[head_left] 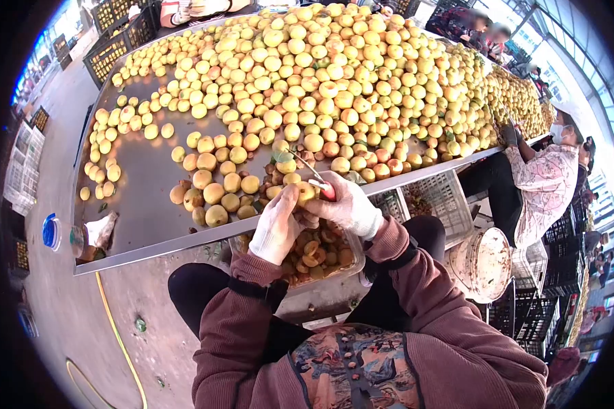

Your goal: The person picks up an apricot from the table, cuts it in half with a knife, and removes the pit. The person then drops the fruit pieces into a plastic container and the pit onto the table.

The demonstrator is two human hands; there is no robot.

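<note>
- Head view: the gloved left hand (pixel 276 230) has its fingers closed around an apricot (pixel 305 193), which sits at the fingertips at the hand's 1 o'clock.
- The gloved right hand (pixel 346 206) touches the apricot from 3 o'clock, its fingers wrapped tight on a red-handled knife (pixel 326 191) whose blade points to 11 o'clock.
- At 6 o'clock beneath both hands, a plastic tub (pixel 320 300) on the lap holds cut apricot pieces (pixel 317 252).
- At 12 o'clock, a metal table (pixel 143 174) carries a heap of whole apricots (pixel 334 75).
- A white bucket (pixel 482 264) stands at 3 o'clock.
</note>
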